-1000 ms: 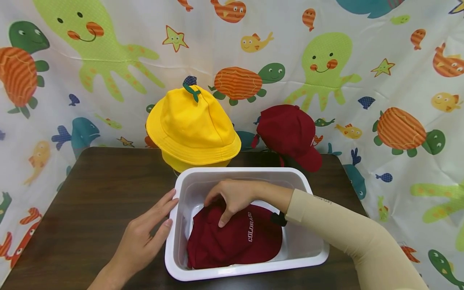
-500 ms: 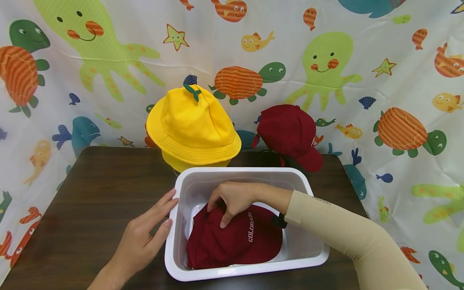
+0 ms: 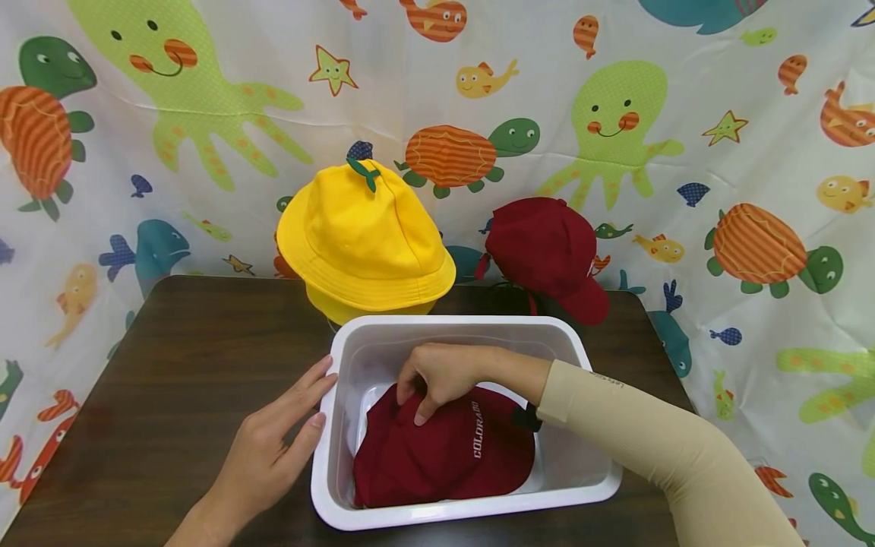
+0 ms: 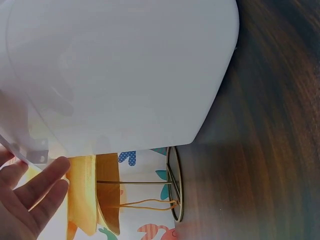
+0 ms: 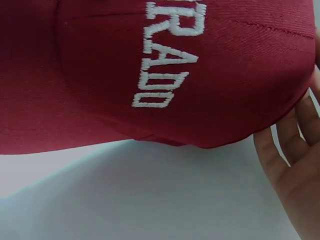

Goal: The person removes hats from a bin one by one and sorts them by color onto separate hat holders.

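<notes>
A dark red baseball cap (image 3: 451, 456) with white COLORADO lettering lies in a white plastic bin (image 3: 472, 516). My right hand (image 3: 447, 372) reaches into the bin and pinches the cap's crown between thumb and fingers. In the right wrist view, the fingers (image 5: 295, 132) curve under the cap's edge, and the lettering (image 5: 165, 55) faces that camera. My left hand (image 3: 273, 441) rests against the bin's left rim with its fingers extended. Seen from the left wrist, those fingertips (image 4: 55, 172) touch the bin's outer side (image 4: 125, 75).
Behind the bin, a yellow bucket hat (image 3: 369, 235) with a green sprout sits on a wire stand (image 4: 175, 185). A second dark red cap (image 3: 547, 251) stands at the back right. The dark wooden table (image 3: 205, 342) meets a sea-animal curtain (image 3: 410, 76).
My right fingers have shifted slightly right and gathered the cap's crown, which has edged a little to the right. The left hand and bin look unmoved.
</notes>
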Available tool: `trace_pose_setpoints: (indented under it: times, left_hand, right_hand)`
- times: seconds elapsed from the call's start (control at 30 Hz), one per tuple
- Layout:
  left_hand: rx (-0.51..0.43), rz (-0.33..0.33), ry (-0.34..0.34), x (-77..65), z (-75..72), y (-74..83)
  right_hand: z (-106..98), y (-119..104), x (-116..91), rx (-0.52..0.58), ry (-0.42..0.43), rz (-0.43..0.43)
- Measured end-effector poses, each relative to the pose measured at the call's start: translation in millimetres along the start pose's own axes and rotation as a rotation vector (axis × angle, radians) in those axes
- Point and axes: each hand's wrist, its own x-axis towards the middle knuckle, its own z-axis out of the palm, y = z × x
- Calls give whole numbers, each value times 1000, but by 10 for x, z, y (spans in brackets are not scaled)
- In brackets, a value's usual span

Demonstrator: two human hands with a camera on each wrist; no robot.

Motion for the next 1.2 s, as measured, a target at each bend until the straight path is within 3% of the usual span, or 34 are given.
trace_pose_setpoints:
  times: [0.27,0.53,0.97,1.2]
  left_hand:
    - [-4,24,17,5,1,-1]
    - [5,-26,-22,-1,-24,32]
    - [7,-14,-15,-2,-25,29]
    - [6,-32,-27,-4,-26,31]
  right_hand:
    - [1,-6,-3,17,2,-24]
    - [-28,-54,-29,3,-26,-24]
    - [-155,-157,-112,-50,-49,-56]
    - [-213,-215,-203,-42,-9,-96]
